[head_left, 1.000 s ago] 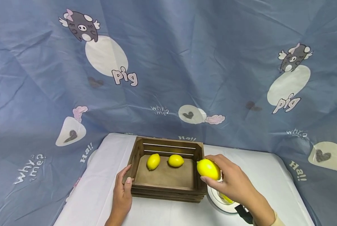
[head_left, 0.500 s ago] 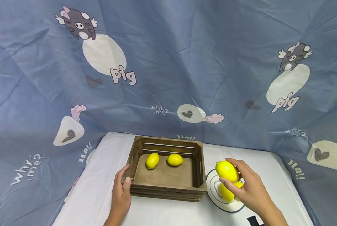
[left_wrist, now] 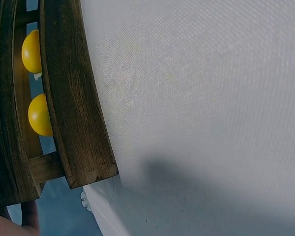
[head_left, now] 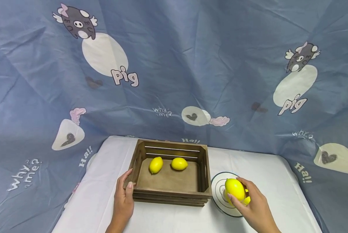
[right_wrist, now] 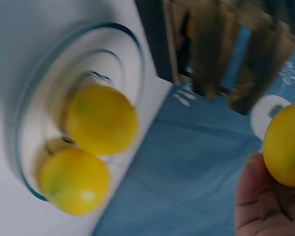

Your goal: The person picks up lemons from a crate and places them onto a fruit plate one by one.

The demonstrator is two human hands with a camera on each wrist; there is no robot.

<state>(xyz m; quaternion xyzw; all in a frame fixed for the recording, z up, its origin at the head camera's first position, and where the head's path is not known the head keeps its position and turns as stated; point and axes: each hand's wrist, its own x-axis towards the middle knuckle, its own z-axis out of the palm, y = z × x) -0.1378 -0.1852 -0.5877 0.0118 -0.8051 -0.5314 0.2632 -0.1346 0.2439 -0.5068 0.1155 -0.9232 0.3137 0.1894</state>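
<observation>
Right hand: the right hand (head_left: 253, 204) curls its fingers round a smooth yellow lemon (head_left: 234, 189) and holds it just above the round white plate with a dark green rim (head_left: 217, 186).
Held lemon: it sits at the plate's near side, right of the crate; in the right wrist view it shows against the fingertips (right_wrist: 284, 143).
Plate: it stands on the white tablecloth (head_left: 174, 220) just beside the crate's right wall. The right wrist view shows two more yellow lemons (right_wrist: 101, 119) lying on it, touching each other.
Left hand: the left hand (head_left: 124, 197) grips the near left corner of the dark brown slatted wooden crate (head_left: 169, 195), thumb on the rim, fingers down the outer wall.
Crate: it rests flat on the tablecloth. Two yellow lemons lie inside near the back wall, one to the left (head_left: 156, 164), one to the right (head_left: 179, 163), close together.
Backdrop: a blue cloth printed with cartoon pigs (head_left: 174, 64) hangs behind the table.
</observation>
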